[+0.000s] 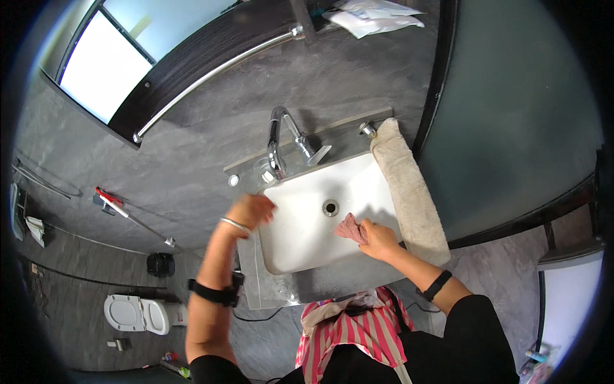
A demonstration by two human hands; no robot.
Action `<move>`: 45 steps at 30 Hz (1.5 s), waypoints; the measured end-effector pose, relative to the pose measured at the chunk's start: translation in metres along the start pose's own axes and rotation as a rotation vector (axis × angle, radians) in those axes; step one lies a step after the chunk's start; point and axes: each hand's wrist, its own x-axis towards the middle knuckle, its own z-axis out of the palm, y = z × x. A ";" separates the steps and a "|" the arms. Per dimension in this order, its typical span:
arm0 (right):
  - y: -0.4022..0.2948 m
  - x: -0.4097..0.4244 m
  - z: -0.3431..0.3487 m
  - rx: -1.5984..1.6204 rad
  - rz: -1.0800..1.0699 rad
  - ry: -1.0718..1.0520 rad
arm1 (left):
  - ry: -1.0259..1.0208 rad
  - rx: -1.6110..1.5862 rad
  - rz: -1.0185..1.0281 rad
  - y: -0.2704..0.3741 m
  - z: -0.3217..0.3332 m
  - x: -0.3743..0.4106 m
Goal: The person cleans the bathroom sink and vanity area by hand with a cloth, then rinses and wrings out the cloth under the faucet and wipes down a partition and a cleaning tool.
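Note:
My right hand [379,240] grips a crumpled dusty-pink cloth [351,229] above the right part of a white rectangular sink [297,249]. Over the sink's left rim is my left hand [252,211], blurred, with a silver bangle at the wrist. Whether anything is in its fingers is too blurred to tell. A round metal drain [330,208] shows in the basin floor. Behind the basin stands a chrome gooseneck faucet [276,139] with a lever handle [319,154]. A beige towel [412,197] lies along the sink's right edge.
Around the basin runs a grey countertop [331,278]. A clear glass [265,171] and a small white round item [233,180] sit left of the faucet. A chrome rail [216,72] crosses the wall. At lower left are a white toilet [144,314] and a black bin [160,265].

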 end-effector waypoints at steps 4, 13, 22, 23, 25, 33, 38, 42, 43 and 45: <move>0.008 -0.019 0.008 0.028 -0.005 0.265 | 0.572 -0.685 0.141 0.109 -0.079 0.003; 0.008 -0.021 0.014 -0.013 -0.025 0.281 | 0.694 -1.613 0.694 0.186 -0.157 0.044; 0.008 -0.023 0.012 -0.026 0.017 0.292 | 0.427 -1.673 0.724 0.189 -0.176 0.047; 0.006 -0.023 0.011 -0.022 0.018 0.292 | 0.469 -1.684 0.711 0.191 -0.179 0.048; 0.006 -0.024 0.013 -0.017 0.006 0.296 | 0.551 -1.693 0.671 0.192 -0.177 0.049; 0.010 -0.022 0.016 0.003 0.007 0.265 | 0.430 -1.571 0.682 0.175 -0.163 0.019; 0.010 -0.029 0.001 0.024 0.041 0.243 | 0.510 -1.430 0.722 0.159 -0.124 -0.050; -0.005 -0.030 -0.001 0.049 0.007 0.238 | 0.437 -1.582 0.943 0.171 -0.105 -0.122; -0.014 -0.028 0.008 0.082 -0.018 0.246 | 0.428 -1.490 0.982 0.169 -0.113 -0.145; 0.014 -0.026 0.012 0.016 0.020 0.295 | 0.424 -1.448 1.069 0.131 -0.104 -0.135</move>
